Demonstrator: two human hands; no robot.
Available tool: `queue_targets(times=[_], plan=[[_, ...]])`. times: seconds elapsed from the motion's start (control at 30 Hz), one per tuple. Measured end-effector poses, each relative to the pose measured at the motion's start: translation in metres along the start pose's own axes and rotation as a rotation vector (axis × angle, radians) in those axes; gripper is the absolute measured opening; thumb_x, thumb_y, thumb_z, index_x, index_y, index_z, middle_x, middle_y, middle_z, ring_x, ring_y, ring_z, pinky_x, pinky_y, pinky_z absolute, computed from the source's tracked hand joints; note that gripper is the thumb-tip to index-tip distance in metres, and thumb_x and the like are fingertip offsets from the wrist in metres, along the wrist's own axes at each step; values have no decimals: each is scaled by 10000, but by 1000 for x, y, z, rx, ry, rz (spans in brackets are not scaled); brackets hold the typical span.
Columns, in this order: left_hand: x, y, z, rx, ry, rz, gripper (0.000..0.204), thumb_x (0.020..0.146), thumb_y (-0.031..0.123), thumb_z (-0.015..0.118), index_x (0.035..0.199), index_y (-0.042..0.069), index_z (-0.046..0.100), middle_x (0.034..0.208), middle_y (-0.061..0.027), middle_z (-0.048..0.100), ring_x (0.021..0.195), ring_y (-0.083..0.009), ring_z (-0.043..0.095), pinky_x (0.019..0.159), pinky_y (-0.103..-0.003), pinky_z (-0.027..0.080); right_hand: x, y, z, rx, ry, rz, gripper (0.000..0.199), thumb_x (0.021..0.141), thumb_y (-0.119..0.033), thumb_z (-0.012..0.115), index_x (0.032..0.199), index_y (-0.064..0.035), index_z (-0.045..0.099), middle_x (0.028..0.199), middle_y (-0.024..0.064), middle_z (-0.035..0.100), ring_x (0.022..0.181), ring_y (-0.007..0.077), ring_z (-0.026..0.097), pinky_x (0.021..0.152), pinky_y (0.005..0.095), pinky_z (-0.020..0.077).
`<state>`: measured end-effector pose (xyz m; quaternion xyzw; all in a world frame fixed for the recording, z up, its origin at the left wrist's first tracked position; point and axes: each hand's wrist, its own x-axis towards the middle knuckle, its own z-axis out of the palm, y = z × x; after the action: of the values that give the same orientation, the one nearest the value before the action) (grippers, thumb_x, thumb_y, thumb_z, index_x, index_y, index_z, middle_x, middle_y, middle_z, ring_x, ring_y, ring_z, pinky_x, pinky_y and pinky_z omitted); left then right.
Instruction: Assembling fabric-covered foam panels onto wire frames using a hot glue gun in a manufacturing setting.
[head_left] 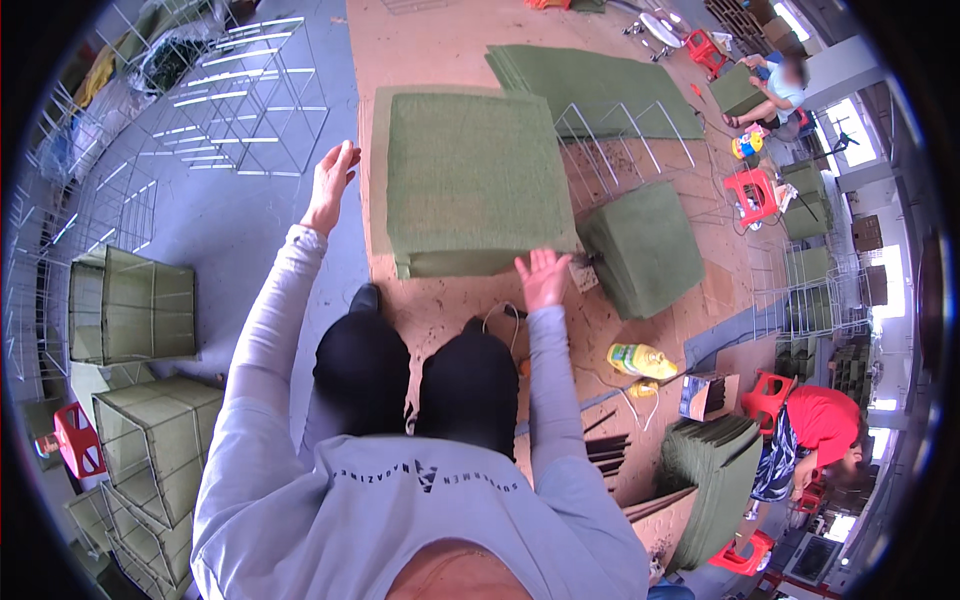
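Note:
In front of my knees lies a large square green fabric-like piece [475, 165], with a narrow strip folded down along its near edge. Beneath it, brown cardboard shows at the left and right sides. My left hand [333, 187] is raised just off its left edge, fingers loosely extended and holding nothing. By the near right corner is my right hand [545, 278], fingers spread and palm showing; whether it touches the fabric I cannot tell. Close to its right stands a stack of green sheets [645, 250]. A wire frame [625, 140] stands behind that stack.
Flat green sheets [620, 85] lie farther back on the cardboard-covered floor. A yellow bottle [640, 360] stands at right, near more stacked sheets [712, 480]. Wire frames [245, 110] and green-covered boxes [150, 305] fill the left. Two people [820, 435] work at the right.

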<state>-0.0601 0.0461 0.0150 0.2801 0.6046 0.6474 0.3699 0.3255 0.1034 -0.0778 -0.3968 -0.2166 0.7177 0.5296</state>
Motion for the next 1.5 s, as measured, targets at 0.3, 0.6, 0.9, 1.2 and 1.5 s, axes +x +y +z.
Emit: queue_targets(times=[0.3,0.6,0.9,1.2,1.5], plan=[[123,23,25,111,-208,-195,486,852,379,597,1186,33,529,1055,-25,585,995,-119,524,860,-282,404,-5,25,-2,56,35,-75,901,895,-576,337,1386,31,-111,1481,199,-86,1379,311,-40,1077,493,215],[158,14,44,128,-234,-223,184,809,189,669,923,46,648,851,2,629,758,-78,597,700,-200,501,13,48,-25,200,145,-105,563,935,-499,347,1180,7,331,1223,134,341,1264,238,263,1094,476,168],[132,7,-8,-110,-81,-233,157,795,110,668,910,8,635,843,-45,637,713,-107,609,675,-214,511,72,26,19,73,168,-68,762,873,-608,388,1306,11,287,1339,136,331,1198,230,339,1066,438,206],[87,6,-10,-180,-61,-261,102,821,157,648,881,78,624,792,36,595,705,-55,562,654,-192,478,145,-19,58,-76,-51,-160,751,884,-596,365,1398,-59,256,1437,87,296,1305,251,289,1080,381,202],[1,0,-7,-263,15,-266,34,852,124,606,876,100,601,829,24,618,744,-66,585,688,-206,478,155,-23,40,-46,-66,-142,776,863,-642,349,1248,26,440,1294,132,469,1198,240,427,1014,368,310]])
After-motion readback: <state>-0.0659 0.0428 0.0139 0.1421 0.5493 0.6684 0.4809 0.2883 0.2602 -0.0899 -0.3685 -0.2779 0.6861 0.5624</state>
